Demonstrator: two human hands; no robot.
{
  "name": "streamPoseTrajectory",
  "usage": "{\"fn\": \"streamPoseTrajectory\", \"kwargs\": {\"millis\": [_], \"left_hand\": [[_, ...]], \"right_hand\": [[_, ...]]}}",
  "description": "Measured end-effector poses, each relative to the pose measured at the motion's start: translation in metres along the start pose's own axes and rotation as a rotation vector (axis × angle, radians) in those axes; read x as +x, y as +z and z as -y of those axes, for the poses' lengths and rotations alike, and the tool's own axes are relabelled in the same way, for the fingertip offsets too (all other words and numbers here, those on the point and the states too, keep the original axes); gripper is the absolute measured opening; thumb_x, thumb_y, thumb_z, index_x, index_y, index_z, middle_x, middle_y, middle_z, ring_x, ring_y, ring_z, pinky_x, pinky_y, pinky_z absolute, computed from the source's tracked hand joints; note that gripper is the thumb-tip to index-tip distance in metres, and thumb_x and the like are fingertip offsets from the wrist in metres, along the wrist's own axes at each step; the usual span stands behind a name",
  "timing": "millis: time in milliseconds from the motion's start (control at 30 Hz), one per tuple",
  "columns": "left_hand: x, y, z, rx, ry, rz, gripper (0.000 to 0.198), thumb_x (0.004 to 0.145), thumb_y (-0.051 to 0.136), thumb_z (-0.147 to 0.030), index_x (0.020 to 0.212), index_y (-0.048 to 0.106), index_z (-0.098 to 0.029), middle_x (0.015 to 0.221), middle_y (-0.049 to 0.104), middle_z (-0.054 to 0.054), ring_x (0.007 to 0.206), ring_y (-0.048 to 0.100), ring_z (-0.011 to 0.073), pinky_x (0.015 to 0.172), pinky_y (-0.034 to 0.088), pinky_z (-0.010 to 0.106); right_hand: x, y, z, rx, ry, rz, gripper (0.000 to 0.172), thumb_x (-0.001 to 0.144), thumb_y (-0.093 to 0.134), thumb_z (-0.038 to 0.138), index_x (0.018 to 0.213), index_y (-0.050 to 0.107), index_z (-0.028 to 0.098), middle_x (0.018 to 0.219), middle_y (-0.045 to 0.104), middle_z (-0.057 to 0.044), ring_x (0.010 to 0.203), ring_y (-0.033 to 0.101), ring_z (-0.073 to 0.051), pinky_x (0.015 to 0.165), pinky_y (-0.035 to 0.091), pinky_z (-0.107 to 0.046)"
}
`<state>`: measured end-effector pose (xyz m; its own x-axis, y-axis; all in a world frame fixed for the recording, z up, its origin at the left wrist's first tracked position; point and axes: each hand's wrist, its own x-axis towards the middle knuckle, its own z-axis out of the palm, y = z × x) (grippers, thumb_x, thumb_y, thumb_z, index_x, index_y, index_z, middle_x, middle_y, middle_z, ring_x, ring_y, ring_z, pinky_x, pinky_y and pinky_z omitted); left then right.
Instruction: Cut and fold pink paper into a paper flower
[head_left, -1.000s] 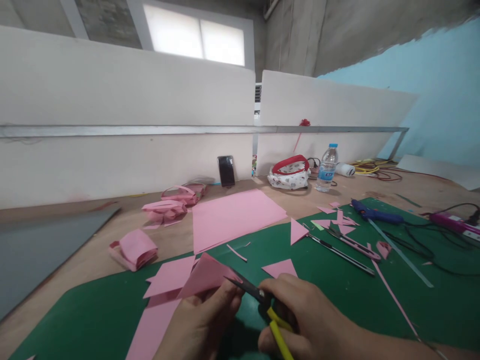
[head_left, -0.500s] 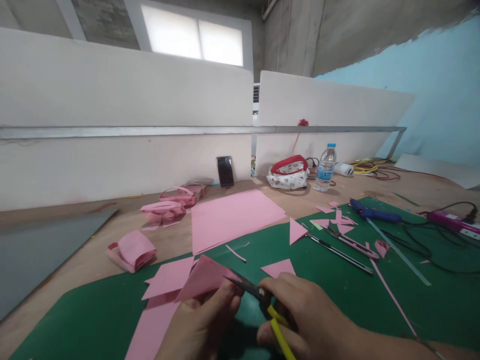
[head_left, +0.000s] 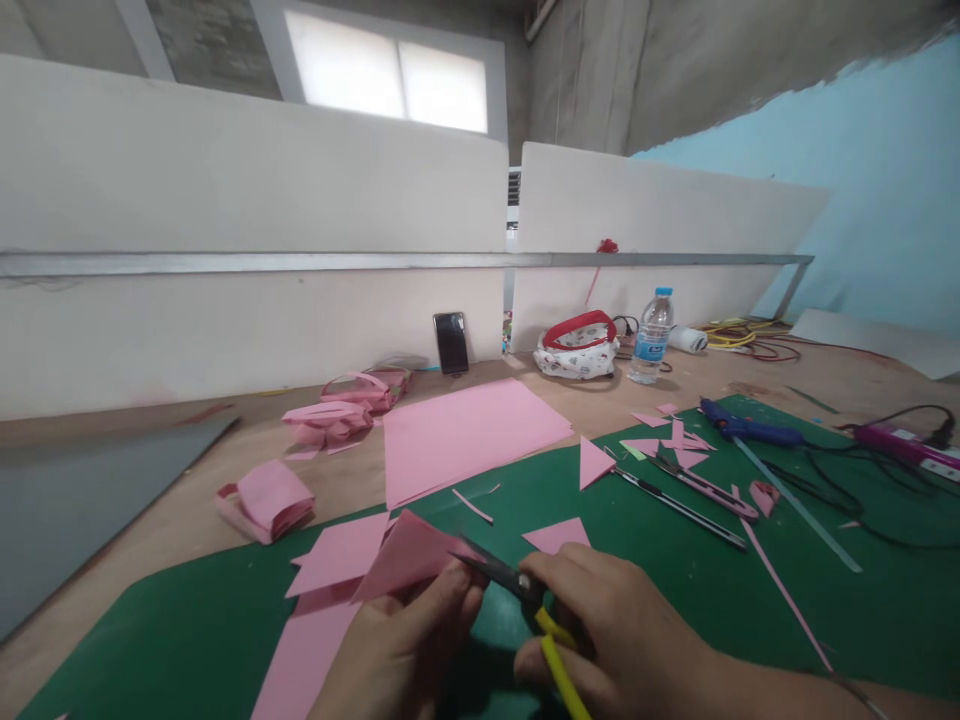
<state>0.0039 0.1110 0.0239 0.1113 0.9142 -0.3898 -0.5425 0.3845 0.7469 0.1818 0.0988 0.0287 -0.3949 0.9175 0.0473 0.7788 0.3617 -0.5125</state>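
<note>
Hardly anything differed from the pictures up to a second earlier: the view had shifted very slightly, and both hands kept nearly the same pose. The person's left hand was pinching a folded piece of pink paper between thumb and fingers, low in the centre of the view, above a dark green cutting mat. The right hand was closed around the yellow handles of dark-bladed scissors, whose blades met the paper's right edge near the left thumb, one blade tip showing in front of it.

Among the containers, a white fabric pouch with a small printed pattern and red trim sat on the brown tabletop behind the mat, its mouth open; its contents could not be made out. Just to its right stood an upright clear plastic bottle with a blue cap and blue label; how full it was could not be told. On the left, near the mat's edge, lay a boxy folded pink paper form, open at its near right end, its inside in shadow
</note>
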Motion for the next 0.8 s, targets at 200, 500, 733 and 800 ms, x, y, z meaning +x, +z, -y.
{"fn": "streamPoseTrajectory", "kwargs": {"millis": [200,500,733,800], "left_hand": [[0.000,0.002,-0.001,-0.004,0.014,-0.021,0.019,0.056,0.083,-0.010,0.069,0.070,-0.016,0.074,0.065,0.001,0.077,0.064,0.0186,0.071,0.053,0.025],[0.005,-0.008,0.004,-0.027,-0.015,-0.009,0.017,0.063,0.082,-0.013,0.075,0.072,-0.016,0.078,0.067,0.001,0.072,0.061,0.0129,0.070,0.053,0.020],[0.006,-0.009,0.006,-0.034,0.028,-0.035,0.015,0.063,0.080,-0.004,0.072,0.071,-0.012,0.075,0.068,0.006,0.069,0.063,0.0139,0.067,0.056,0.022],[0.006,-0.008,0.007,-0.046,0.020,-0.052,0.014,0.064,0.078,-0.003,0.072,0.071,-0.011,0.073,0.068,0.006,0.066,0.063,0.0130,0.065,0.056,0.021]], "right_hand": [[0.001,0.001,-0.001,0.010,-0.020,-0.014,0.032,0.076,0.069,0.046,0.085,0.059,0.017,0.075,0.058,-0.003,0.067,0.051,-0.018,0.058,0.034,-0.026],[-0.001,0.001,-0.004,-0.002,-0.068,-0.049,0.033,0.079,0.065,0.049,0.085,0.063,0.016,0.070,0.059,-0.003,0.062,0.051,-0.016,0.056,0.033,-0.025],[-0.001,0.006,-0.011,-0.062,-0.108,-0.126,0.035,0.075,0.070,0.051,0.080,0.063,0.018,0.066,0.060,-0.001,0.058,0.052,-0.015,0.053,0.030,-0.024],[-0.001,0.007,-0.012,-0.073,-0.095,-0.123,0.034,0.075,0.071,0.051,0.080,0.063,0.018,0.067,0.062,-0.002,0.060,0.055,-0.016,0.054,0.031,-0.024]]}}
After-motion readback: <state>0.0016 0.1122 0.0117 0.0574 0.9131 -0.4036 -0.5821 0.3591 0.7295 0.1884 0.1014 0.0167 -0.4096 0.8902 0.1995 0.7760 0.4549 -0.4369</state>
